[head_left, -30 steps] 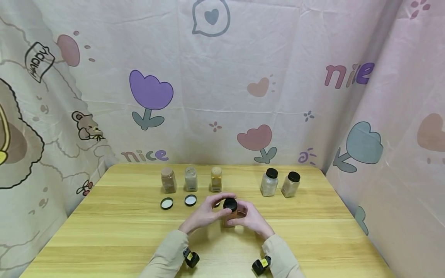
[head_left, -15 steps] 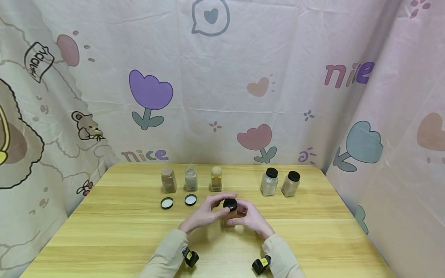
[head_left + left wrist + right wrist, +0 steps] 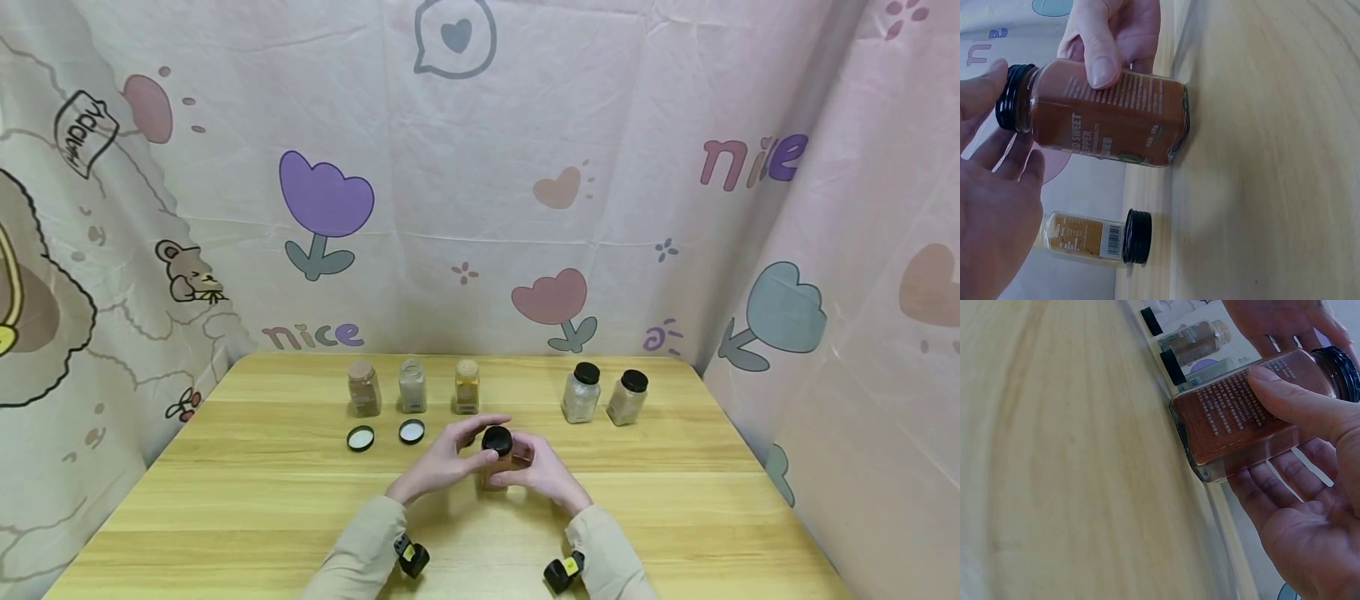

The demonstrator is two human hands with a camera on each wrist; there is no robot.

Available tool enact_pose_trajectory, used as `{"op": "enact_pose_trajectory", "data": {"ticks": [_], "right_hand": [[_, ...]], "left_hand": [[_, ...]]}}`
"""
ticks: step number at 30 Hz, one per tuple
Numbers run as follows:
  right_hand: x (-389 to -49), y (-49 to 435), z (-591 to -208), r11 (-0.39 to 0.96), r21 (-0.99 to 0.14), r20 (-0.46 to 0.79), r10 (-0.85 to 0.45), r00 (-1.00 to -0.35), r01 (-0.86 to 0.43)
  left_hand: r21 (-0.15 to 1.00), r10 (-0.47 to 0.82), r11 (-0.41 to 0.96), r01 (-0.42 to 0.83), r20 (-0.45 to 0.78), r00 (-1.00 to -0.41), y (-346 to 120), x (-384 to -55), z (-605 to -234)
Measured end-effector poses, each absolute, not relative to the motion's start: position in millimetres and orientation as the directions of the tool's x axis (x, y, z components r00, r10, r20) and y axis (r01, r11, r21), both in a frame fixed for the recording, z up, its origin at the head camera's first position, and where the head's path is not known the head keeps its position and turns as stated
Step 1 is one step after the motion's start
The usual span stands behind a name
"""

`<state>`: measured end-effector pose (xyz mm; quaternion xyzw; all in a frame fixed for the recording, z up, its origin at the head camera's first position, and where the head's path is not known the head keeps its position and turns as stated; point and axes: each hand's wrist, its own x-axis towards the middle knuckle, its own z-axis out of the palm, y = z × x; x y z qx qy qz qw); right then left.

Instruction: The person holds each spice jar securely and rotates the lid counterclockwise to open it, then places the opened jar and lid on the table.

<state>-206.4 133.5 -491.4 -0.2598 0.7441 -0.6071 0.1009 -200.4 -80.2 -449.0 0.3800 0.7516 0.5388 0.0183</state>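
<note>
A spice jar of red-brown powder (image 3: pixel 1110 115) stands upright near the middle of the table, with red sweet pepper lettering on its side. My right hand (image 3: pixel 546 473) holds its body, thumb on the near face and fingers behind. The black lid (image 3: pixel 497 440) is on the jar. At this lid my left hand (image 3: pixel 448 455) has its thumb on the near side and fingers curled round the far side. Behind my left hand, the jar of yellow powder (image 3: pixel 467 390) stands without its lid, whose black edge (image 3: pixel 1139 236) shows in the left wrist view.
Left of the yellow jar stand a pale grey jar (image 3: pixel 412 392) and a brown one (image 3: pixel 364 393), both uncapped. Two upturned lids, one left (image 3: pixel 360 438) and one right (image 3: pixel 411 431), lie before them. At back right are two capped jars, a white one (image 3: pixel 581 400) and a beige one (image 3: pixel 627 402).
Both hands stay in place on the jar and its lid. Only very slight shifts of the left fingers show; the other jars and lids have not moved.
</note>
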Motion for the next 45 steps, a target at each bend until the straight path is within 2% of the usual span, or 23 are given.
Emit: {"op": "enact_pose_trajectory", "data": {"ticks": [5, 15, 19, 25, 35, 45], "right_hand": [[-206.5, 133.8, -491.5, 0.132, -0.956, 0.162, -0.504, -0.848, -0.261], [-206.2, 133.7, -491.9, 0.128, -0.959, 0.155, -0.507, -0.848, -0.252], [-206.3, 133.8, -492.3, 0.133, -0.958, 0.154, -0.505, -0.849, -0.253], [-205.9, 134.4, -492.3, 0.127, -0.961, 0.151, -0.507, -0.849, -0.247], [-205.5, 133.7, -491.9, 0.138, -0.959, 0.149, -0.502, -0.852, -0.249], [-205.0, 133.2, -489.9, 0.126, -0.959, 0.159, -0.507, -0.847, -0.255]], "left_hand": [[0.838, 0.607, 0.109, 0.535, 0.370, -0.703, -82.3, -201.8, -449.8], [0.794, 0.521, 0.166, 0.585, 0.433, -0.736, -76.5, -202.1, -455.3], [0.819, 0.557, 0.163, 0.550, 0.384, -0.736, -78.7, -200.9, -452.8], [0.839, 0.620, 0.113, 0.532, 0.358, -0.698, -82.3, -201.6, -449.2], [0.831, 0.557, 0.140, 0.538, 0.384, -0.737, -78.5, -201.5, -449.9], [0.833, 0.623, 0.128, 0.538, 0.354, -0.697, -83.1, -203.6, -449.2]]}}
